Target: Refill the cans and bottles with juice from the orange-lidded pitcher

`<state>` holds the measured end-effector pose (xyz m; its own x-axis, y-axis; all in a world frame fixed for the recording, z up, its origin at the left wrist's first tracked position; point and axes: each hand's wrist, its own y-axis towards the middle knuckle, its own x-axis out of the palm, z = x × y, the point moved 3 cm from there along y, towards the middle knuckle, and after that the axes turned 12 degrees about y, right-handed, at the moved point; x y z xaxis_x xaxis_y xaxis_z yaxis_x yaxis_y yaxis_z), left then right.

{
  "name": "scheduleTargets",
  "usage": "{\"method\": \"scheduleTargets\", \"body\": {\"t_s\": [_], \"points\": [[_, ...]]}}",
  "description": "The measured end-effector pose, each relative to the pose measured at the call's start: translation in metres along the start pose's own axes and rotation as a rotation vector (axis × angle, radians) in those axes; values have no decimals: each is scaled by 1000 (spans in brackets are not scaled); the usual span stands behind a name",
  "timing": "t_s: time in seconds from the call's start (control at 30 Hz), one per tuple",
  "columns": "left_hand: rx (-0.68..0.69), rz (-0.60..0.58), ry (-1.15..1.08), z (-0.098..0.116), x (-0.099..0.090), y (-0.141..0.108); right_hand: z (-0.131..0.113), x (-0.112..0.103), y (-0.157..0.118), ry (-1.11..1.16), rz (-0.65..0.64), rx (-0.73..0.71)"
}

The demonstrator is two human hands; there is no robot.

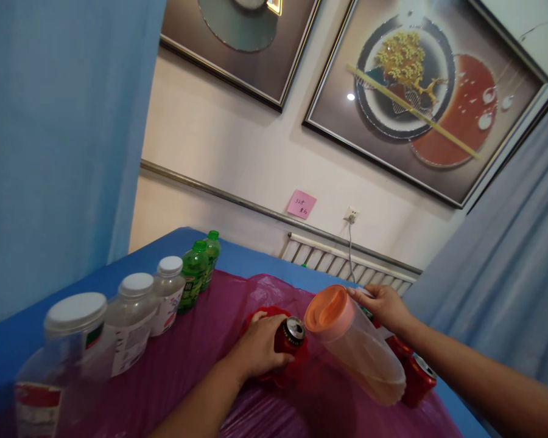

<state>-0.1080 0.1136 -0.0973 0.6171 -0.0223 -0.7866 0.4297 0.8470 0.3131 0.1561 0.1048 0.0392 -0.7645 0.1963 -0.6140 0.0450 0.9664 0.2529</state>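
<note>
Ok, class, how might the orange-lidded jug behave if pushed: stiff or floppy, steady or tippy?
The orange-lidded jug would probably feel stiff, since its translucent wall holds a rounded shape. Being tall and narrow, and tilted here, it could tip easily. Its smooth, curved side might prove slippery.

I count three clear jars [130, 328] with white lids and two green bottles [194, 277]. I see one jug [369, 359] with an orange lid. I get at least three cans [292, 333], but some are partly hidden, so I can't tell the full number. There is one red dish [301, 364]. On the wall I count two big pictures [388, 115], one pink note [301, 204] and one socket [351, 214]. I also see two blue curtains [64, 121] and one heater [322, 255].
</note>
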Motion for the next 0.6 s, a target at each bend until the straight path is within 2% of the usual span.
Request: {"method": "scheduleTargets", "body": {"t_s": [0.6], "points": [[11, 14, -12, 0, 1, 0, -3, 2, 0, 7, 1, 10]]}}
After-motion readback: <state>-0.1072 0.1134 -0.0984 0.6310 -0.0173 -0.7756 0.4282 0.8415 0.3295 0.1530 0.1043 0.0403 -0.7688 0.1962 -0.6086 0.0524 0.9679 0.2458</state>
